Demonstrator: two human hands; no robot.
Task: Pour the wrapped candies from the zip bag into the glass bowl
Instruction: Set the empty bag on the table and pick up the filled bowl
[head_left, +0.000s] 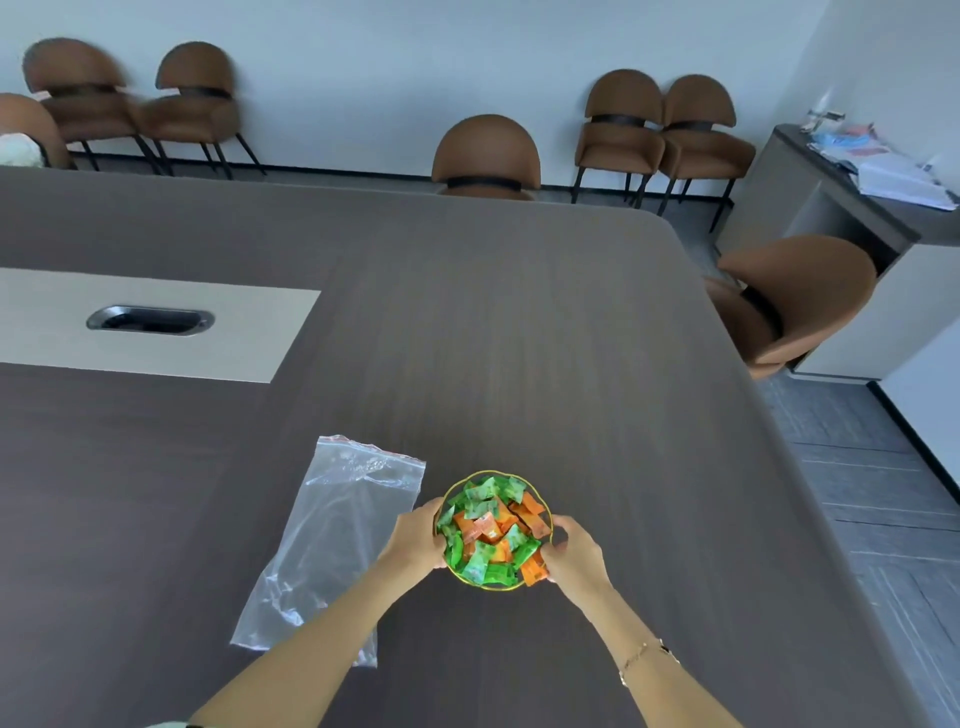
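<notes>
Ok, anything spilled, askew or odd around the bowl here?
Nothing spilled. The candies are heaped in the glass bowl, which the left hand and right hand cup. The zip bag lies flat and empty beside it on the table.

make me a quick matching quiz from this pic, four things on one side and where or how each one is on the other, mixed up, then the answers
Things:
1. zip bag
2. candies
3. left hand
4. right hand

Places or states:
A. heaped in the glass bowl
B. on the bowl's left side
C. lying empty on the table, left of the bowl
D. on the bowl's right side

Pairs: 1-C, 2-A, 3-B, 4-D
</notes>
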